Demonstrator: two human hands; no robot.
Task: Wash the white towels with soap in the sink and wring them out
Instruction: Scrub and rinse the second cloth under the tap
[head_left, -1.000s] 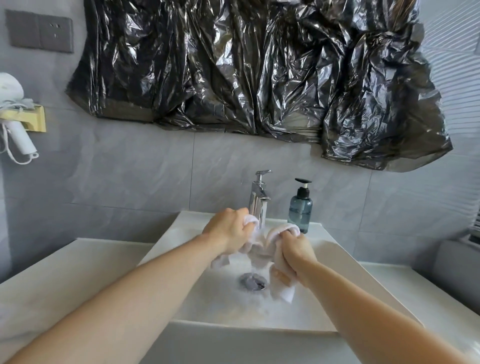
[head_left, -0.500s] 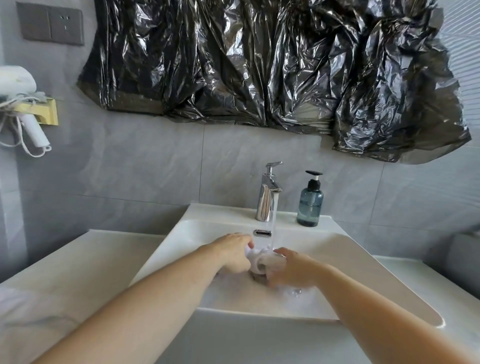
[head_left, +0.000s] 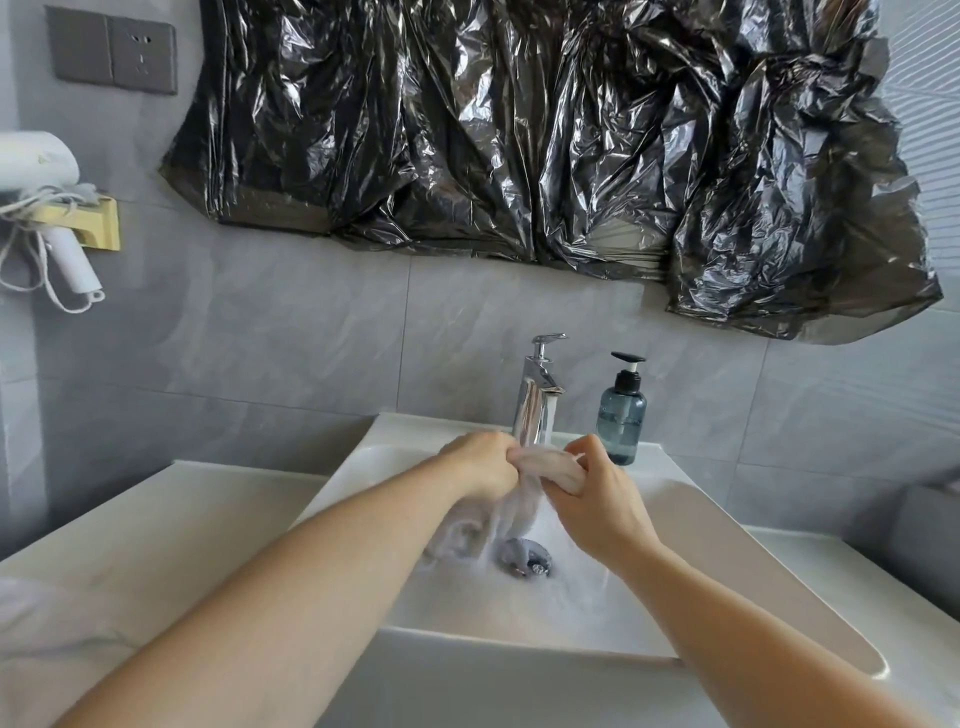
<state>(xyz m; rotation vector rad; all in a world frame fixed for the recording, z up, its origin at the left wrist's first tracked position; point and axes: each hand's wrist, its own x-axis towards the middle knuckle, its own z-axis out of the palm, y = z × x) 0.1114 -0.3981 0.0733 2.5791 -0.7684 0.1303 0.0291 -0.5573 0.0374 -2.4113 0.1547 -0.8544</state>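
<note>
A wet white towel (head_left: 540, 467) is stretched between both hands just under the chrome faucet (head_left: 535, 395), over the white sink (head_left: 727, 561). My left hand (head_left: 480, 462) grips its left end and my right hand (head_left: 597, 493) grips its right end. The towel's loose part hangs down, blurred, toward the metal drain (head_left: 524, 556). A blue soap dispenser (head_left: 621, 415) with a black pump stands on the sink's back ledge, right of the faucet.
White counter (head_left: 171, 535) runs left and right of the basin; a pale cloth-like patch (head_left: 47, 623) lies at its lower left. Crumpled black plastic (head_left: 519, 130) covers the wall above. A white hair dryer (head_left: 47, 218) hangs at left below a grey socket plate (head_left: 111, 49).
Both hands have risen from low in the basin up under the faucet spout, pulling the bunched towel out into a stretched, hanging shape.
</note>
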